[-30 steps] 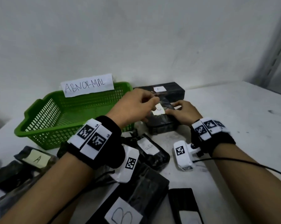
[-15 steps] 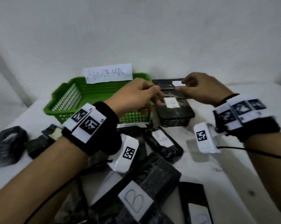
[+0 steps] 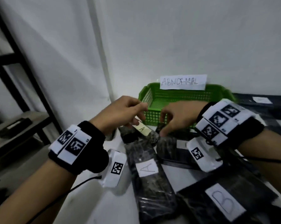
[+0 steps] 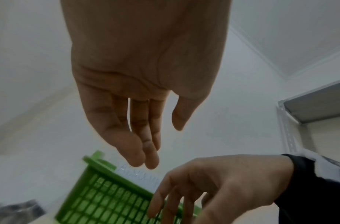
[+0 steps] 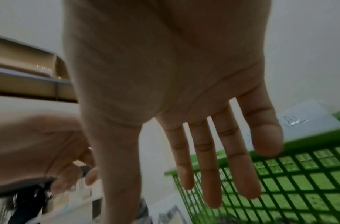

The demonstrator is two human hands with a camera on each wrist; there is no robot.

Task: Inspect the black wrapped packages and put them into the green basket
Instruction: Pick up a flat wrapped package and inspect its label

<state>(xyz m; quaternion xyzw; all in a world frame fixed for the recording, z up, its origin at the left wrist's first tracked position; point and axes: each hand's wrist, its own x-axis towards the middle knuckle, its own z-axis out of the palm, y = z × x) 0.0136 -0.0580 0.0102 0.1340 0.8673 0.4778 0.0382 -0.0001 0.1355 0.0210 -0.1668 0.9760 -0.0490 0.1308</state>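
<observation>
The green basket [image 3: 185, 101] stands empty by the wall with a paper sign reading ABNORMAL on its rim. In front of its left corner lies a small black wrapped package [image 3: 142, 129] with a yellowish label "A". My left hand [image 3: 136, 117] hovers just over it, fingers relaxed and holding nothing. My right hand [image 3: 165, 125] reaches down beside the package's right end, fingers spread and empty. Both wrist views show bare palms [image 4: 138, 84] [image 5: 165, 75] with straight fingers. I cannot tell whether any fingertip touches the package.
A long black package [image 3: 147, 168] labelled "A" and a big one [image 3: 224, 202] labelled "B" lie nearer to me, with more black packages under my right wrist. Another labelled package [image 3: 262, 102] sits right of the basket. A black shelf frame [image 3: 15, 70] stands on the left.
Both hands left the package right of the basket and moved left and nearer, to the small "A" package. My head turned left, so the basket now sits right of centre.
</observation>
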